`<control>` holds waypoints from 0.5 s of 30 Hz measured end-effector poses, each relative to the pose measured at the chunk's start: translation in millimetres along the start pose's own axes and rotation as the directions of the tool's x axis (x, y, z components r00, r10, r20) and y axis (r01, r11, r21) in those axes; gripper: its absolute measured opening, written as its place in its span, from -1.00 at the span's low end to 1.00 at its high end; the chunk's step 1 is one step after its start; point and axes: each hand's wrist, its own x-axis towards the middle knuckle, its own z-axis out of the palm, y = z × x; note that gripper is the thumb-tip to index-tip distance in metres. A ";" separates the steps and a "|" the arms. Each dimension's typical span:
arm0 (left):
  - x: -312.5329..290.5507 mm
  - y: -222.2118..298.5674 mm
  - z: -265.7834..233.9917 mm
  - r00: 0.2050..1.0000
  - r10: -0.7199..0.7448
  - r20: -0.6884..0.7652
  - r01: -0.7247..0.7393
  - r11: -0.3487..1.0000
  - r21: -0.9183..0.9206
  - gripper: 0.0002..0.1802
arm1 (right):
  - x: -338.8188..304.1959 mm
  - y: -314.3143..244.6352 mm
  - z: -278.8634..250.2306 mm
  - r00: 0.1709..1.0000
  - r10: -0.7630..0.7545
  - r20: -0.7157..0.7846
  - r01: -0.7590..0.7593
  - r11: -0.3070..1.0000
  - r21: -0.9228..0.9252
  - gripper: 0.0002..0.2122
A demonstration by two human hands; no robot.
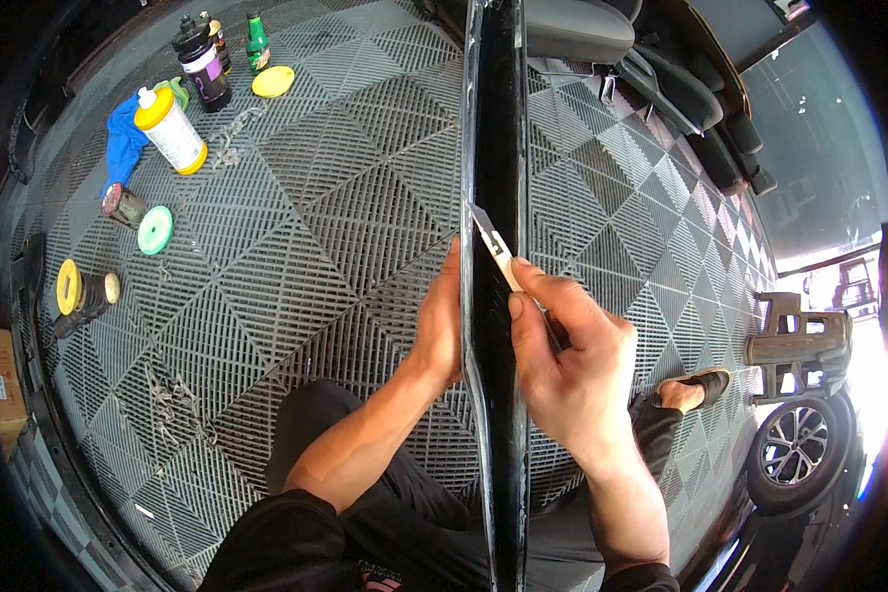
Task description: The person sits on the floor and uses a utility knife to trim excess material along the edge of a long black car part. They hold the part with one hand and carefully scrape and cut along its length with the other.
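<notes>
Running top to bottom through the middle of the view is a long black panel (496, 395), seen edge-on, with a pale worn line along its left rim. My right hand (577, 360) is closed around a utility knife (503, 264) with a whitish handle. Its grey blade points up and left, with the tip at the panel's left rim. On the other side, my left hand (440, 326) lies flat against the panel's left face, fingers stretched upward. The panel hides part of that hand.
Dark grid tiles (316, 227) cover the floor. At left are a yellow-capped bottle (175, 133), a black bottle (203, 69), a green bottle (257, 44), polishing pads (155, 230) and a blue cloth (125, 138). At right stand a stool (799, 335) and a wheel (797, 446).
</notes>
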 end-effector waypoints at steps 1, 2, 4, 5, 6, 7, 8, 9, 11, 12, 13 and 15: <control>0.6 -0.5 -1.9 1.000 -0.015 0.023 0.016 0.999 -0.041 -0.41 | -0.8 2.0 1.0 1.000 -0.023 -0.019 0.023 1.000 0.005 -0.78; 1.1 -0.8 -8.2 0.998 -0.022 0.065 0.026 0.998 -0.057 -0.52 | -1.6 3.2 1.8 0.998 -0.045 -0.037 0.045 0.999 0.010 -0.78; 0.2 -2.3 -11.5 0.997 -0.015 0.077 0.018 0.999 -0.038 -0.64 | -1.2 -2.8 -1.9 1.000 0.000 -0.004 0.000 1.000 0.002 -0.78; -1.0 -1.7 -7.1 0.999 -0.003 0.048 0.003 1.000 -0.005 -0.65 | -1.2 -4.8 -4.0 1.000 0.023 0.011 -0.023 1.000 -0.005 -0.78; -2.0 -1.1 -4.0 1.000 0.011 0.019 -0.011 1.000 0.029 -0.66 | -1.4 -4.9 -5.1 0.999 0.022 0.024 -0.021 1.000 -0.014 -0.77; -2.5 -0.5 -2.8 1.000 0.016 0.018 -0.017 0.999 0.044 -0.66 | -1.6 -4.8 -6.2 0.999 0.021 0.036 -0.020 1.000 -0.024 -0.77; -2.7 0.4 -1.5 1.000 0.023 0.018 -0.024 0.998 0.060 -0.67 | -1.6 -5.0 -7.1 0.999 0.018 0.047 -0.017 0.999 -0.032 -0.77; -2.7 0.9 -0.8 0.999 0.029 0.018 -0.030 0.997 0.076 -0.67 | -2.5 -3.4 -6.7 0.999 -0.008 0.033 0.010 0.999 -0.031 -0.77; -2.3 -2.8 -8.6 0.997 0.063 0.042 -0.068 0.989 0.134 -0.67 | -5.7 1.3 -4.0 0.998 -0.062 0.007 0.062 0.998 -0.027 -0.77; -1.9 -4.7 -10.5 0.998 0.056 0.033 -0.060 0.992 0.109 -0.66 | -6.5 1.0 -4.2 0.998 -0.061 0.009 0.061 0.998 -0.034 -0.77; -1.7 -5.6 -11.6 0.998 0.050 0.024 -0.052 0.995 0.083 -0.66 | -7.2 0.8 -4.9 0.998 -0.060 0.011 0.061 0.997 -0.040 -0.77; 1.6 -5.9 -6.7 1.000 -0.017 -0.025 0.015 0.996 -0.083 -0.63 | -7.9 0.9 -5.6 0.998 -0.055 0.017 0.056 0.998 -0.035 -0.77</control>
